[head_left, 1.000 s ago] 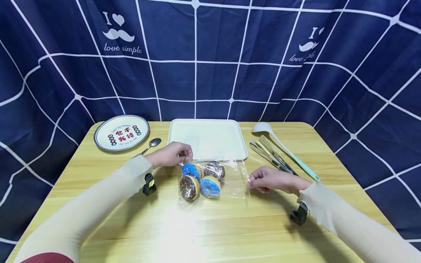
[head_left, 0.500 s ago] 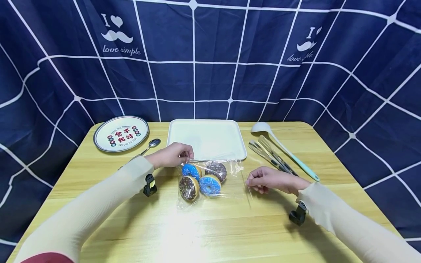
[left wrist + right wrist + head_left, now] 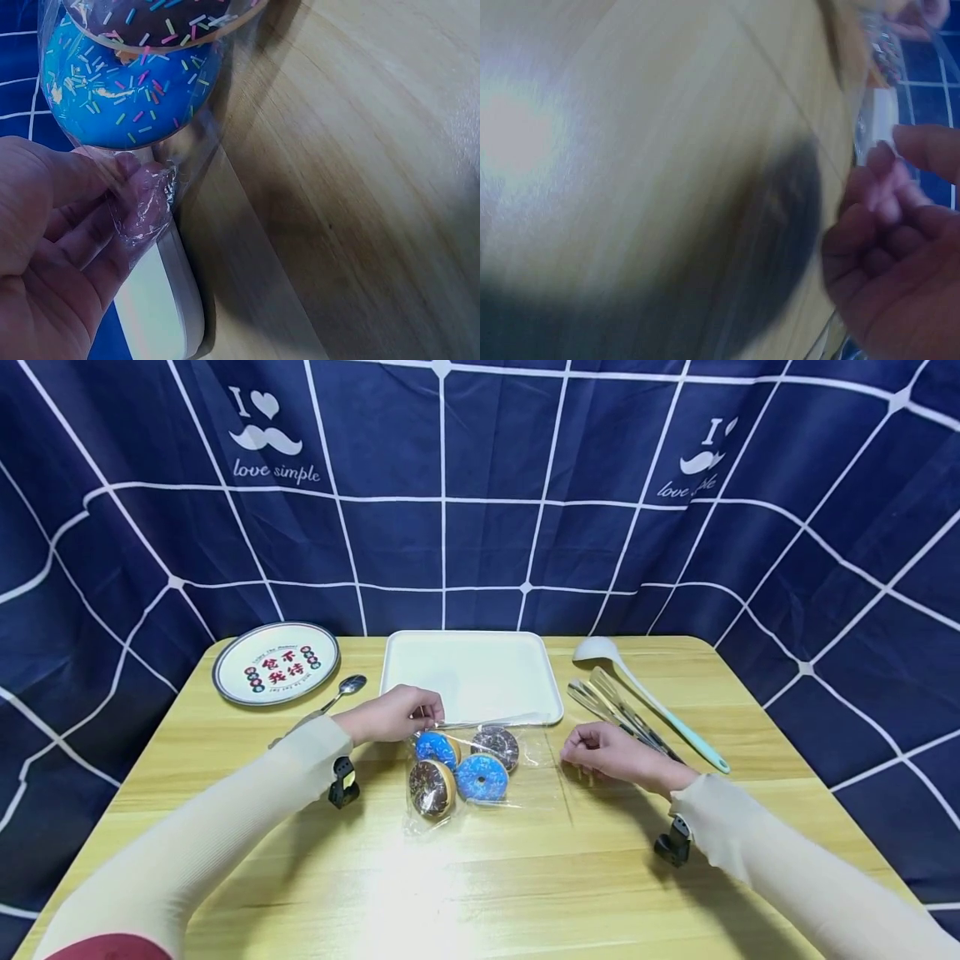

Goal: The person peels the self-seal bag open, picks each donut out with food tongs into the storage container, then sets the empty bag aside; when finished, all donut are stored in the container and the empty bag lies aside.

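4 sprinkled donuts (image 3: 470,774), 2 blue, 2 brown, lie inside a clear bag (image 3: 536,772).

The person wears a cream finely ribbed fabric left sleeve (image 3: 217,814), a matching cream right sleeve (image 3: 802,872) with a wavy-edged cuff (image 3: 696,806), a small angular black device (image 3: 342,783) at the left wrist, a similar black device (image 3: 672,842) at the right, and dark red cloth (image 3: 111,948) at the left sleeve's upper end.
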A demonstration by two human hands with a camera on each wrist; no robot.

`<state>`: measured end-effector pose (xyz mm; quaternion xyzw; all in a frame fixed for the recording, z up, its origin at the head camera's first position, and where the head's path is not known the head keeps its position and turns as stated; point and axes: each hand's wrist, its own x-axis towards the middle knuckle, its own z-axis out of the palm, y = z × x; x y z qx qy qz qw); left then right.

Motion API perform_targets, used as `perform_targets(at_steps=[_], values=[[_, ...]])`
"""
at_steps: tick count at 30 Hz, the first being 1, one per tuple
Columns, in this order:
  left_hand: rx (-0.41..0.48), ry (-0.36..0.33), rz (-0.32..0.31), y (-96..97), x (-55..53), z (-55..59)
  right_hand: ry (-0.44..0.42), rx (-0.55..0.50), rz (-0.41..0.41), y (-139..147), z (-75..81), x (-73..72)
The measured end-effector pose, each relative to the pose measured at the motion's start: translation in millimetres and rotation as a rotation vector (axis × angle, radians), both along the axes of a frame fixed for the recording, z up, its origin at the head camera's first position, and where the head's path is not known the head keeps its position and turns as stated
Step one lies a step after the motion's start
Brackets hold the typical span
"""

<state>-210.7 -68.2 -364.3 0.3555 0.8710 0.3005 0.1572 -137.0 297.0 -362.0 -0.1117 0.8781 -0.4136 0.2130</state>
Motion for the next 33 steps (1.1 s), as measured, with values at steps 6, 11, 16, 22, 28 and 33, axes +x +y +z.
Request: perform_targets(at_steps=[6, 11, 16, 22, 28, 33], values=[[0.011, 0.027, -0.013, 0.7, -1.3, -1.5, 0.365, 0.084, 0.126, -10.8, -13.1, -4.7], [0.015, 0.018, -0.010, 0.3, -1.9, -1.7, 0.513, 0.237, 0.245, -17.7, -18.8, -4.3], [0.029, -0.011, -0.012, -2.5, -2.8, -2.8, 0.498, 0.331, 0.329, -20.2, -20.9, -2.2], [0.075, 0.013, -0.062, -12.7, -2.5, -0.4, 0.456, 0.360, 0.321, -20.5, -20.5, -0.3], [0.062, -0.043, -0.086, -28.7, -0.2, -0.7, 0.433, 0.352, 0.317, -22.1, -21.1, -0.1], [0.088, -0.153, -0.081, -39.0, 2.3, -0.6, 0.429, 0.331, 0.313, -20.7, -21.9, 1.0]])
